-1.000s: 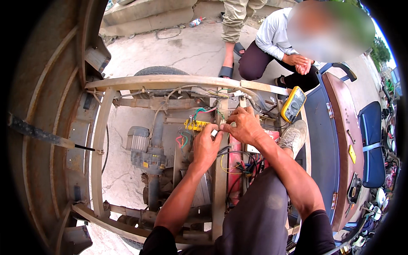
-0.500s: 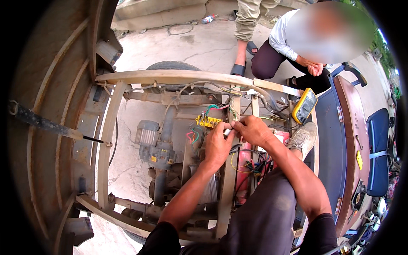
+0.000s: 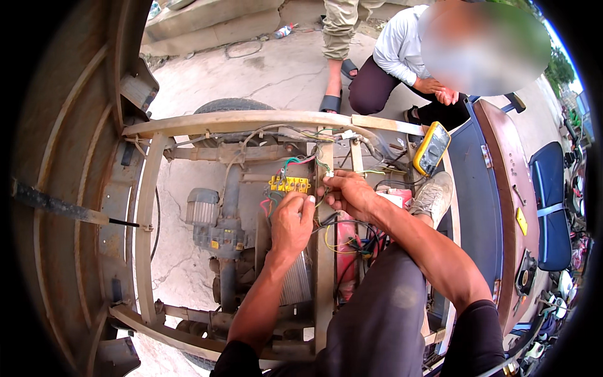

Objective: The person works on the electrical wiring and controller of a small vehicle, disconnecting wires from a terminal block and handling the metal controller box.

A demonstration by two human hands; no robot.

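My right hand (image 3: 353, 196) pinches a small white connector (image 3: 330, 174) with thin wires, above the tan metal crossbar (image 3: 325, 251) of a vehicle frame. Closed, with fingers curled under, my left hand (image 3: 291, 227) is just in front of a yellow terminal block (image 3: 287, 183). Whatever that hand may hold is hidden. Green and red wires (image 3: 300, 161) arch from the block toward the crossbar. More loose coloured wires (image 3: 270, 202) hang left of my left hand.
An electric motor (image 3: 203, 206) and axle lie inside the frame. A yellow multimeter (image 3: 432, 149) leans at the right, beside my shoe (image 3: 433, 196). Tangled cables (image 3: 364, 242) run over a red part. A person (image 3: 396, 63) crouches beyond the frame; another stands alongside.
My hands have come apart: the left has drawn back to the left, and the white piece it showed is out of sight. The right still pinches near the wires. The whole view has shifted slightly.
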